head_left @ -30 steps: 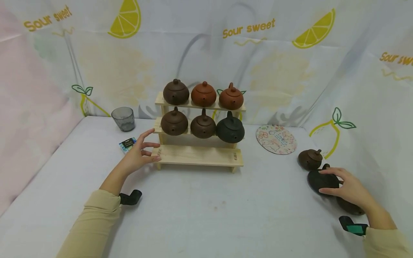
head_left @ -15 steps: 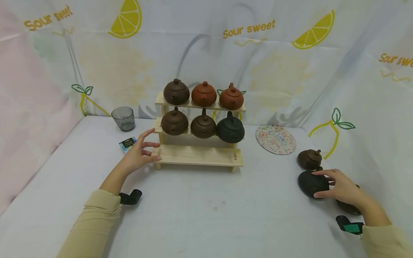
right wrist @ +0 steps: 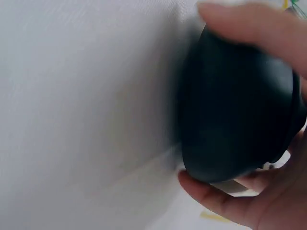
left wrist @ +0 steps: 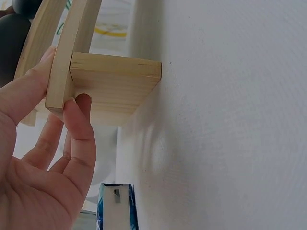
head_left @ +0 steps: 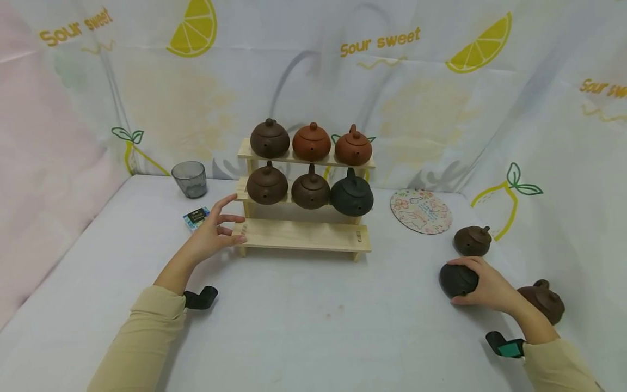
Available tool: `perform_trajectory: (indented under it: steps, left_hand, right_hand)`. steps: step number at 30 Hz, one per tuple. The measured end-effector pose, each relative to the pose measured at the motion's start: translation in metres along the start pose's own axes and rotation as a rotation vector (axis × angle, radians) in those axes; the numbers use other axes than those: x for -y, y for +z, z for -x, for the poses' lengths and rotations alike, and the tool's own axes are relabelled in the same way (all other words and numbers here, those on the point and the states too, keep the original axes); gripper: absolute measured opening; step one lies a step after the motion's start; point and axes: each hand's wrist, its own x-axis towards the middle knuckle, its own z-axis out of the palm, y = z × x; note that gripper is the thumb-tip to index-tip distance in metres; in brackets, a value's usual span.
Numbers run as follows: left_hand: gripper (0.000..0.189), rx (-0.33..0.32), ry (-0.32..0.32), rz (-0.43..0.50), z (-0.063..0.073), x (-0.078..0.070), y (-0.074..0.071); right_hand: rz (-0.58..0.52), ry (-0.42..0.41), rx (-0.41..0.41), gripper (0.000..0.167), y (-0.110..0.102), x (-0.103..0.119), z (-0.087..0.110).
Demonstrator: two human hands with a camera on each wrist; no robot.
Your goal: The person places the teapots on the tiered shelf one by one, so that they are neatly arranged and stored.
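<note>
My right hand [head_left: 490,286] grips a black teapot [head_left: 456,280] around its body, thumb on one side and fingers on the other. In the right wrist view the teapot [right wrist: 235,110] is close up, slightly blurred, with its base toward the white table. My left hand [head_left: 211,234] pinches the left end of the lowest board of a three-tier wooden shelf [head_left: 303,235]. In the left wrist view the thumb lies on top of the board [left wrist: 62,72] and fingertips curl beneath it. Brown, reddish and dark teapots [head_left: 311,187] stand in two rows on the upper tiers; the lowest tier is bare.
Brown teapots stand at the right, one behind [head_left: 472,240] my right hand and one beside [head_left: 542,301] its wrist. A round patterned mat [head_left: 421,211] lies right of the shelf. Left of it are a grey glass [head_left: 190,179] and a small blue packet [head_left: 197,218].
My right hand has moved left with the black teapot, away from the brown teapot at the far right, which now shows more fully. The left hand has stayed on the shelf.
</note>
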Motion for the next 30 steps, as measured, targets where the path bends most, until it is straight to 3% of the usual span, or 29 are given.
perform_trajectory:
  steps: [5, 13, 26, 30]
  left_hand:
    - [0.098, 0.001, 0.004, -0.002, -0.003, 0.000, 0.001]
    - [0.098, -0.002, -0.011, -0.009, -0.003, -0.001, 0.001]
    - [0.098, -0.006, -0.029, -0.015, -0.002, -0.001, 0.000]
    - [0.099, -0.001, -0.034, -0.013, -0.001, -0.001, -0.001]
  right_hand:
    - [-0.050, -0.066, 0.004, 0.073, 0.003, 0.020, -0.009]
    - [-0.086, -0.294, -0.049, 0.073, 0.014, 0.068, -0.025]
    - [-0.101, -0.541, -0.024, 0.078, 0.030, 0.139, -0.059]
    - [-0.105, -0.579, -0.009, 0.076, 0.038, 0.157, -0.071]
